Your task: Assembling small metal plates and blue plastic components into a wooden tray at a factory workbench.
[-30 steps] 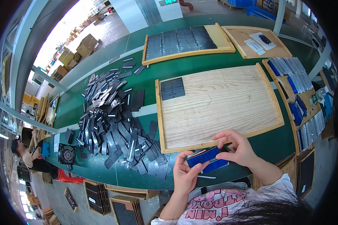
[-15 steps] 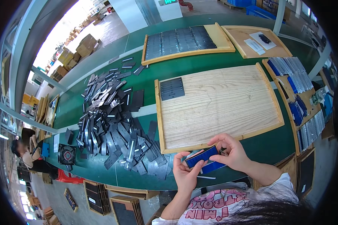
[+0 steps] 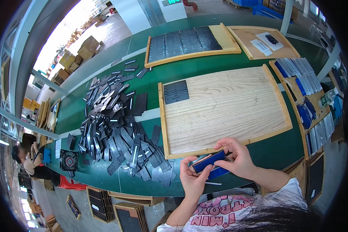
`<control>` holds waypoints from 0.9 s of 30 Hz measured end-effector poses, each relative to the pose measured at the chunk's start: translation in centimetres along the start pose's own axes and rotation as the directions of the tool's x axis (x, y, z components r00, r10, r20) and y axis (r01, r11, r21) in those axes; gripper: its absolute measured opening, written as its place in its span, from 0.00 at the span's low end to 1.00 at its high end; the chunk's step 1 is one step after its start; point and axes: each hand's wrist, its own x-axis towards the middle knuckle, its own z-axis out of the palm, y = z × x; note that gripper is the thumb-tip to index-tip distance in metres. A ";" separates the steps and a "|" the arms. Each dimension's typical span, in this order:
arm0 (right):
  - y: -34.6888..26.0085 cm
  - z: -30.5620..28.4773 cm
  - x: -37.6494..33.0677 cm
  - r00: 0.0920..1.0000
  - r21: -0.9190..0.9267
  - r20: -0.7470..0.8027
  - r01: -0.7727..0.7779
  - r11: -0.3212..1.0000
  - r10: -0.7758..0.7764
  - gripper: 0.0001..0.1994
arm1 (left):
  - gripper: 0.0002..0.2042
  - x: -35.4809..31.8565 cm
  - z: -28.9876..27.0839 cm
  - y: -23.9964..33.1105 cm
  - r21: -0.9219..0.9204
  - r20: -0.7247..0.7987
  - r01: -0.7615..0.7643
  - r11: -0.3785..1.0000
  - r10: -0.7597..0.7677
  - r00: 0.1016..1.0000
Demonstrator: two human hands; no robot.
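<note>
Blue flat rectangular strip (image 3: 209, 161) is held over the near side of the green desk (image 3: 274, 151), right of heaped black flat pieces (image 3: 114, 116); your left hand (image 3: 191, 180) grips its left end, your right hand (image 3: 240, 159) pinches its right.

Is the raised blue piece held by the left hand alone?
No, the left hand holds one end of the raised blue piece while the right hand grips the other end.
</note>
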 end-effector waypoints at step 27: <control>0.9 -0.8 0.6 0.997 0.098 -0.083 0.010 0.995 -0.001 0.26 | 0.21 0.1 0.0 -0.1 -0.135 0.052 0.046 0.990 -0.039 0.998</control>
